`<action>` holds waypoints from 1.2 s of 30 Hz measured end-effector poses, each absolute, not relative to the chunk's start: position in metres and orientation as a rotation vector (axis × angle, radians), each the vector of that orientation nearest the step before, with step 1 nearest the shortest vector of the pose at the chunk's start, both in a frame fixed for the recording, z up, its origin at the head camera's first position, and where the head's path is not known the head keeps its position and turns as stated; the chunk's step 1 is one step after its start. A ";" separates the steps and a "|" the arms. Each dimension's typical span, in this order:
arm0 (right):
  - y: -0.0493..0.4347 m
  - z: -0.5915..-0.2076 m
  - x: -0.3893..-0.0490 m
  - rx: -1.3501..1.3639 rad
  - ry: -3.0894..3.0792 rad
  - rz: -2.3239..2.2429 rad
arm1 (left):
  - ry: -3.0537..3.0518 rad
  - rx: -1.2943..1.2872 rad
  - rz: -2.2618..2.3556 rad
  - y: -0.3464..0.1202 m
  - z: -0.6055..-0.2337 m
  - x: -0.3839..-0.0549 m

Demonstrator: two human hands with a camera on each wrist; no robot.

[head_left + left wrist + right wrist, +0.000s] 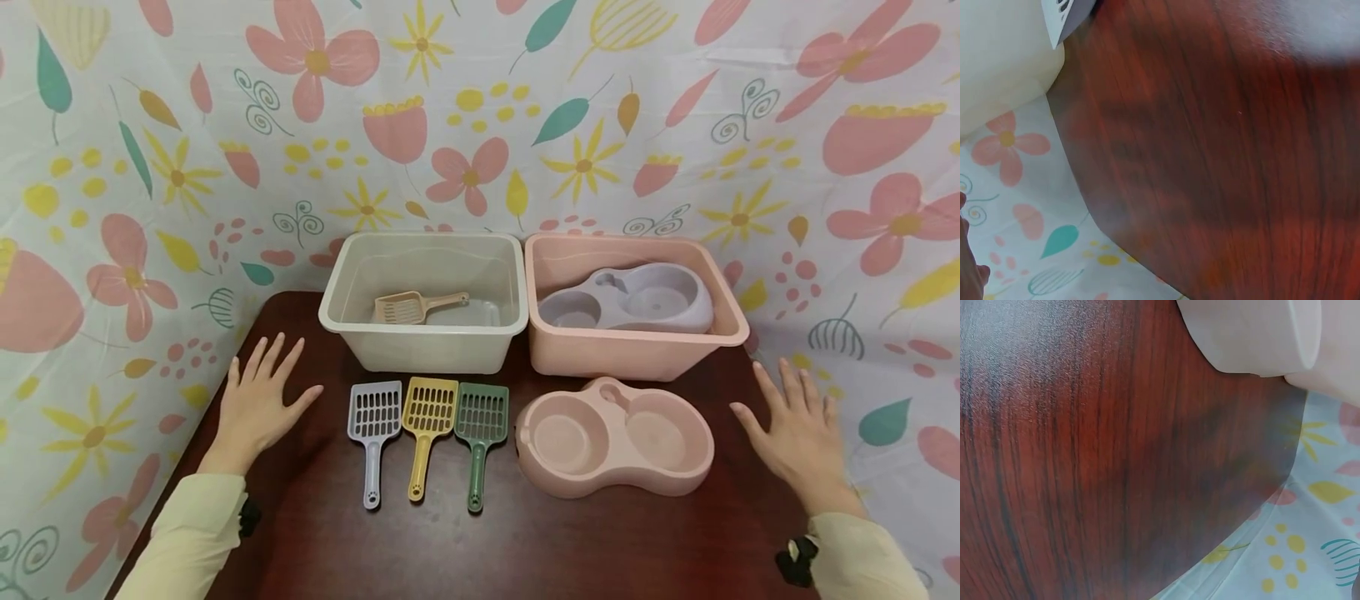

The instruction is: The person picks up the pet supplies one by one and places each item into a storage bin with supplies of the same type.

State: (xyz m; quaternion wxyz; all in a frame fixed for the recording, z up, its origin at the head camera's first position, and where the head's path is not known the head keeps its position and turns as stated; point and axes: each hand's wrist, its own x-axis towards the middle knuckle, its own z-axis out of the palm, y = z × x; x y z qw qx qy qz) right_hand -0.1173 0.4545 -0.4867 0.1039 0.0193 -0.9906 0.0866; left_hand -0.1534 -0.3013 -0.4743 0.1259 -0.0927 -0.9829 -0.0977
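Note:
My left hand point(257, 406) is spread with straight fingers over the table's left edge, holding nothing. Nearest to it is a lavender litter scoop point(372, 417), with a yellow scoop point(430, 408) and a green scoop point(482, 417) beside it in a row, handles towards me. On the right side my right hand point(801, 429) is likewise spread, with nothing in it. The pink double pet bowl point(618, 437) lies to that hand's left, apart from it. In the left wrist view, only part of the left hand point(969, 269) shows at the edge.
Behind the scoops stands a pale grey litter box point(427, 350) with a beige scoop point(401, 309) inside. Next to it, a pink litter box point(600, 354) contains a lavender double bowl point(656, 300). Flowered cloth point(465, 100) surrounds the dark wooden table point(525, 550).

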 end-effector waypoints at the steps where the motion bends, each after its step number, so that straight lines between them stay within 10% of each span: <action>1: 0.454 -0.487 -0.117 0.057 -2.919 0.255 | -2.862 -0.270 -0.304 -0.301 -0.474 -0.155; 36: 0.440 -0.510 -0.111 0.014 -2.812 0.407 | -2.556 -0.225 -1.544 -0.270 -0.463 -0.202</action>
